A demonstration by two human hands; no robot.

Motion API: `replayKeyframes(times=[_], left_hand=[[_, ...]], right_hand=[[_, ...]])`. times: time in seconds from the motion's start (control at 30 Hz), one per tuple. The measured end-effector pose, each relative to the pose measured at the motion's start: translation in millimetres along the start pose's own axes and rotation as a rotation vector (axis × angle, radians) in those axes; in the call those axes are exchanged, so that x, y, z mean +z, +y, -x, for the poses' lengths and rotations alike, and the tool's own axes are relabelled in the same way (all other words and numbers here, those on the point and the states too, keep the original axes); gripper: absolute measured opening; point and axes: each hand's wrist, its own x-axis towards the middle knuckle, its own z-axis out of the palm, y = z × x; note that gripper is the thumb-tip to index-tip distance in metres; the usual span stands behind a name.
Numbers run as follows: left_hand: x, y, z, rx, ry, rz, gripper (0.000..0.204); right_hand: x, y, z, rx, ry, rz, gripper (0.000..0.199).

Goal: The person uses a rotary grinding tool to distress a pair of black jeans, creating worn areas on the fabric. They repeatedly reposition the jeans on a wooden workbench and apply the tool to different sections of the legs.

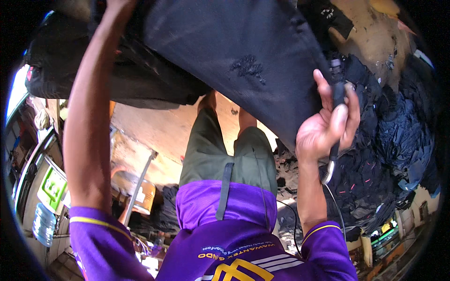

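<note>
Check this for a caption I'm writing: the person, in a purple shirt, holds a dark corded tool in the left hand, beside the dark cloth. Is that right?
Not quite: the hand is wrong. The head view shows the tool in the person's right hand, beside the dark cloth. The purple shirt is as you said.

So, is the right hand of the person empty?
No, the right hand holds a slim black tool beside the dark cloth.
</note>
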Motion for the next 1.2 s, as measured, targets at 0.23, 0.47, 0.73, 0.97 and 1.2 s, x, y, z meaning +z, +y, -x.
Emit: replayKeyframes(times=[0.23, 0.47, 0.73, 0.97, 1.2], left_hand=[[-90, -16, 24, 0.022, 0.236, -0.234, 0.065], [-138, -39, 56, -0.53, -0.409, -0.141, 0.086], [-222, 14, 40, -0.443, -0.617, 0.073, 0.058], [-131, 136, 43, -0.256, -0.603, -0.036, 0.034], [57, 353, 182, -0.424, -0.338, 0.476, 0.024]], right_hand=[[-97, -70, 11, 0.034, 0.163, 0.222, 0.042], [-170, -55, 80, 0.284, 0.416, 0.485, 0.064], [-196, -21, 79, 0.407, 0.217, 0.307, 0.058], [-369, -27, 134, 0.407, 0.505, 0.698, 0.041], [-511, -98, -15, -0.238, 1.037, 1.172, 0.042]])
